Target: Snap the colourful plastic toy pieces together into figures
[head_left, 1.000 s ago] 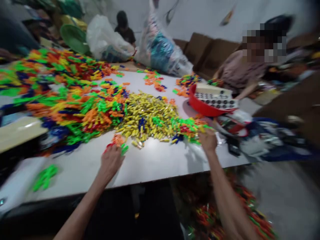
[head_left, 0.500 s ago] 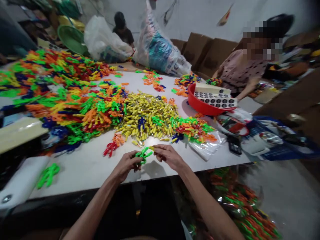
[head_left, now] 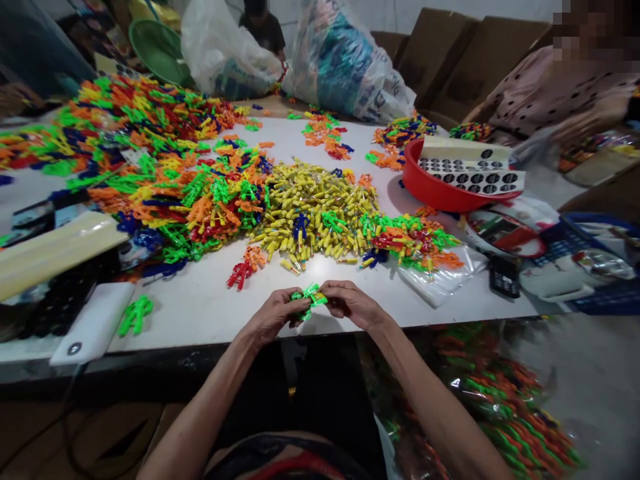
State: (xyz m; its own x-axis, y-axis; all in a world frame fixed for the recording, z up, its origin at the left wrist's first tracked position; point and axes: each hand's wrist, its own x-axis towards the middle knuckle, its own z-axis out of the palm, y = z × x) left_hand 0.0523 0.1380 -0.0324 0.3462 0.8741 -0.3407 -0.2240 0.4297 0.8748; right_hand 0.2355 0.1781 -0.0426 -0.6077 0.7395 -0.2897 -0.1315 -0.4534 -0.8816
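Near the table's front edge, my left hand [head_left: 281, 311] is closed around a bright green plastic figure [head_left: 311, 293] with limb-like parts. My right hand [head_left: 351, 303] pinches a small yellow piece [head_left: 323, 300] against the figure's right side; its fingers hide most of that piece. Just beyond both hands lies a heap of small yellow pieces [head_left: 320, 200], with a few blue and green figures on it. To the left of it rises a big mixed pile of coloured plastic figures [head_left: 200, 193]. A smaller pile of figures [head_left: 410, 237] rests partly on clear plastic bags [head_left: 440, 280].
A white power unit [head_left: 95, 323] with a cable and a loose green figure [head_left: 135, 315] lie left. At right are a red basin [head_left: 430, 183] with sticker sheets, a black phone-like device [head_left: 504, 277] and a blue basket [head_left: 565, 240]. A person in dotted clothing [head_left: 530, 93] sits beyond.
The yellow piece in my right hand has come in against the green figure, and my hands are closer together. The camera view has tilted down and shifted.
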